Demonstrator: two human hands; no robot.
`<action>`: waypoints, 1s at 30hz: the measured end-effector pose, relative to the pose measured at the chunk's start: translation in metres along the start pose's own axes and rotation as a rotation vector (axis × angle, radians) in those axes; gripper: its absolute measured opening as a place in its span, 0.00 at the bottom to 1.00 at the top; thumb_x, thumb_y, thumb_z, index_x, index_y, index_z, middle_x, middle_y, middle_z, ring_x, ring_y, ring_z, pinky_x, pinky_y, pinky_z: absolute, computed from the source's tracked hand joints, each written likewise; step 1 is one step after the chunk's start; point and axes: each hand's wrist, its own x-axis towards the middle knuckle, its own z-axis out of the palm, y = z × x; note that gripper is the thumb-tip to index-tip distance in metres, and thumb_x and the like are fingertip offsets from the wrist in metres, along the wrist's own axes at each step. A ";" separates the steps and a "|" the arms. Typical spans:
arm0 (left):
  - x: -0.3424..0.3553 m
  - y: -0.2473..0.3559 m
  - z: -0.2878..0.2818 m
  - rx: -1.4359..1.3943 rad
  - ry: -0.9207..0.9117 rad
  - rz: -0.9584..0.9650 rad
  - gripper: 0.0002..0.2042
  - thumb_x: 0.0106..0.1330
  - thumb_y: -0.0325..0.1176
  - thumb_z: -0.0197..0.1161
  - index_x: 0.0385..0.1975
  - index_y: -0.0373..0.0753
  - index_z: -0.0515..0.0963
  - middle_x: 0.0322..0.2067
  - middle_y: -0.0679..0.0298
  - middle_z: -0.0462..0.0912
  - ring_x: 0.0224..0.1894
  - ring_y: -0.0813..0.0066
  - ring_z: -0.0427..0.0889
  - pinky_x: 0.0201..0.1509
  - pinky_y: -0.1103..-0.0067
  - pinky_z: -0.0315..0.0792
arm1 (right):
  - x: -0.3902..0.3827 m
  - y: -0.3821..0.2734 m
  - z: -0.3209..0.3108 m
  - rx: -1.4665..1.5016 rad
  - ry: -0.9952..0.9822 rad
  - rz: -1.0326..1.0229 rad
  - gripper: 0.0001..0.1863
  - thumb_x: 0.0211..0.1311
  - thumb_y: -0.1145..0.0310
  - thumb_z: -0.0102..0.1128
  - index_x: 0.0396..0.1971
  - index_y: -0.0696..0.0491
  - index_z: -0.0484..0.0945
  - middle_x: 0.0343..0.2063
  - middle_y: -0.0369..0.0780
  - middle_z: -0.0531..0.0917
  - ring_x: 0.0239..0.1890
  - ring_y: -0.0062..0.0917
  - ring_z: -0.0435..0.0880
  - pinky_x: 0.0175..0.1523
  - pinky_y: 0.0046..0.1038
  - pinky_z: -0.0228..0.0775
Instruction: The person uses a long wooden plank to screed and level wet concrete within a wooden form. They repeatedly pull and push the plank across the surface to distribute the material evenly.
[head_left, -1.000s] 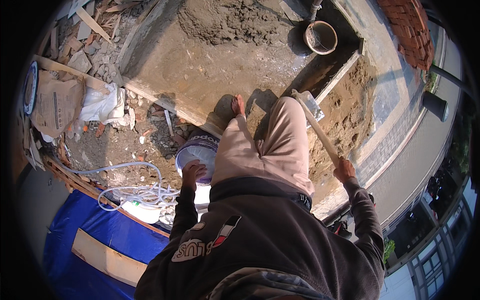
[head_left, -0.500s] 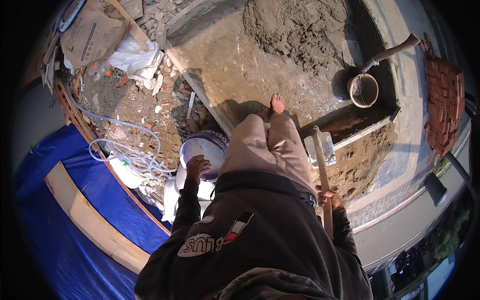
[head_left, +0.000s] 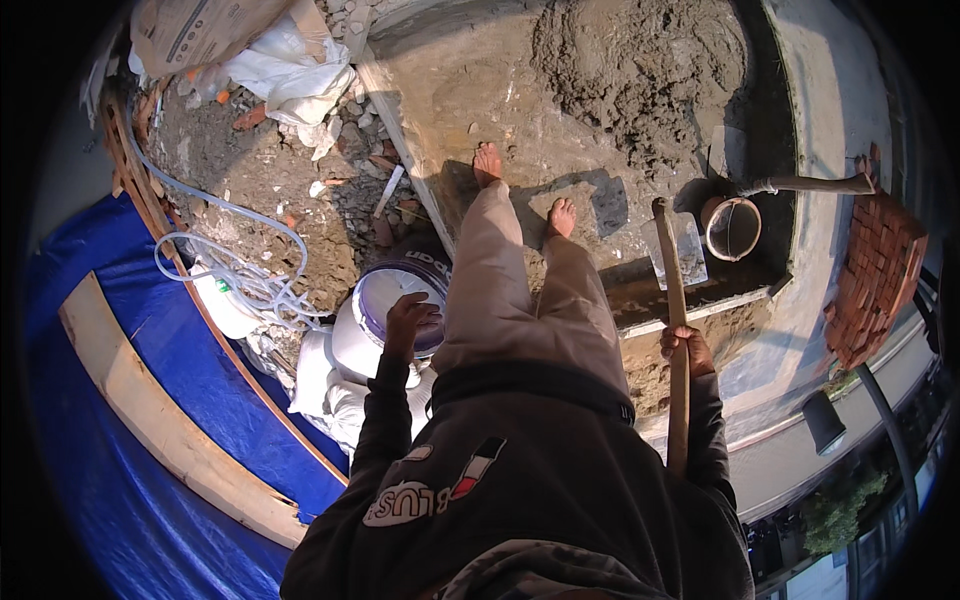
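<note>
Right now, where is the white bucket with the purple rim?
In the head view the white bucket stands left of the person's legs, under the left hand that touches its rim, beside the white hose coil.

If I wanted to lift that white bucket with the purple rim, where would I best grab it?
By its rim, coming from above. The white bucket stands upright with its round mouth open to the top; the left hand already reaches down over that edge. Sacks crowd its lower side, so the sides are harder to reach. No handle shows.
</note>
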 end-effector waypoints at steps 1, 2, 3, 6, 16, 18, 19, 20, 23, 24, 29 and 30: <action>0.004 -0.001 -0.013 -0.005 0.010 0.002 0.18 0.61 0.33 0.57 0.49 0.31 0.69 0.36 0.53 0.81 0.35 0.65 0.83 0.42 0.72 0.77 | 0.014 -0.011 0.003 -0.031 0.035 -0.018 0.16 0.48 0.73 0.60 0.39 0.56 0.70 0.21 0.32 0.68 0.23 0.18 0.69 0.30 0.24 0.64; 0.004 0.000 -0.023 -0.025 0.029 -0.002 0.18 0.61 0.33 0.57 0.49 0.31 0.69 0.36 0.53 0.81 0.36 0.65 0.83 0.42 0.72 0.77 | 0.028 -0.021 0.018 -0.074 0.117 -0.044 0.11 0.49 0.73 0.59 0.33 0.53 0.69 0.19 0.32 0.68 0.21 0.19 0.68 0.29 0.25 0.65; 0.002 0.002 -0.035 -0.042 0.047 -0.009 0.18 0.61 0.33 0.57 0.49 0.31 0.69 0.36 0.53 0.81 0.36 0.65 0.83 0.42 0.72 0.77 | 0.044 -0.030 0.038 -0.147 0.193 -0.054 0.09 0.49 0.72 0.59 0.31 0.53 0.70 0.18 0.32 0.68 0.19 0.20 0.68 0.28 0.26 0.66; -0.006 0.015 -0.061 -0.080 0.108 -0.054 0.19 0.61 0.32 0.56 0.50 0.30 0.68 0.37 0.51 0.80 0.37 0.63 0.82 0.42 0.72 0.77 | 0.093 -0.046 0.134 -0.419 0.415 -0.168 0.05 0.50 0.72 0.56 0.26 0.54 0.71 0.16 0.35 0.71 0.17 0.23 0.71 0.24 0.29 0.70; -0.018 0.017 -0.092 -0.221 0.174 -0.130 0.18 0.61 0.30 0.54 0.50 0.29 0.68 0.39 0.50 0.79 0.38 0.62 0.82 0.42 0.71 0.78 | 0.344 -0.001 0.343 -1.320 -0.173 -0.356 0.06 0.52 0.71 0.60 0.26 0.59 0.77 0.15 0.41 0.76 0.17 0.29 0.77 0.25 0.32 0.72; -0.022 0.013 -0.108 -0.235 0.212 -0.119 0.18 0.61 0.31 0.54 0.50 0.29 0.68 0.39 0.50 0.79 0.38 0.62 0.82 0.43 0.71 0.77 | 0.355 0.039 0.401 -1.251 -0.242 -0.199 0.06 0.50 0.71 0.61 0.24 0.60 0.77 0.15 0.41 0.76 0.17 0.29 0.77 0.24 0.32 0.72; -0.022 0.012 -0.111 -0.248 0.217 -0.119 0.18 0.62 0.31 0.55 0.50 0.29 0.68 0.39 0.50 0.79 0.38 0.62 0.82 0.43 0.71 0.77 | 0.349 0.045 0.425 -1.224 -0.221 -0.128 0.07 0.50 0.72 0.62 0.23 0.60 0.77 0.15 0.41 0.76 0.17 0.29 0.77 0.23 0.31 0.71; -0.019 0.013 -0.115 -0.264 0.217 -0.116 0.18 0.62 0.31 0.55 0.50 0.29 0.68 0.39 0.50 0.79 0.38 0.62 0.82 0.43 0.70 0.77 | 0.343 0.038 0.439 -1.200 -0.123 -0.069 0.07 0.49 0.72 0.62 0.23 0.60 0.77 0.15 0.41 0.76 0.17 0.29 0.77 0.22 0.32 0.71; -0.013 0.026 -0.119 -0.267 0.198 -0.123 0.19 0.62 0.32 0.55 0.50 0.29 0.68 0.38 0.50 0.79 0.38 0.62 0.82 0.43 0.70 0.76 | 0.322 -0.001 0.419 -1.215 0.216 0.048 0.07 0.47 0.74 0.64 0.22 0.61 0.75 0.17 0.43 0.77 0.16 0.30 0.77 0.21 0.33 0.72; -0.006 0.032 -0.119 -0.266 0.184 -0.108 0.19 0.61 0.32 0.55 0.50 0.29 0.68 0.38 0.50 0.79 0.38 0.61 0.82 0.43 0.70 0.77 | 0.308 -0.017 0.400 -1.213 0.231 -0.029 0.08 0.47 0.74 0.64 0.24 0.59 0.75 0.16 0.42 0.77 0.15 0.29 0.77 0.21 0.33 0.72; 0.002 0.035 -0.130 -0.250 0.192 -0.131 0.19 0.60 0.32 0.54 0.50 0.29 0.68 0.38 0.49 0.79 0.38 0.61 0.81 0.43 0.70 0.77 | 0.219 -0.076 0.346 -0.721 0.150 -0.025 0.21 0.49 0.74 0.58 0.46 0.59 0.67 0.21 0.33 0.70 0.20 0.19 0.70 0.26 0.27 0.67; 0.004 0.033 -0.129 -0.250 0.183 -0.146 0.19 0.60 0.31 0.54 0.50 0.29 0.68 0.38 0.49 0.79 0.38 0.61 0.81 0.43 0.70 0.76 | 0.204 -0.089 0.338 -0.647 0.193 -0.041 0.22 0.50 0.75 0.57 0.47 0.58 0.65 0.22 0.32 0.69 0.21 0.18 0.68 0.26 0.25 0.65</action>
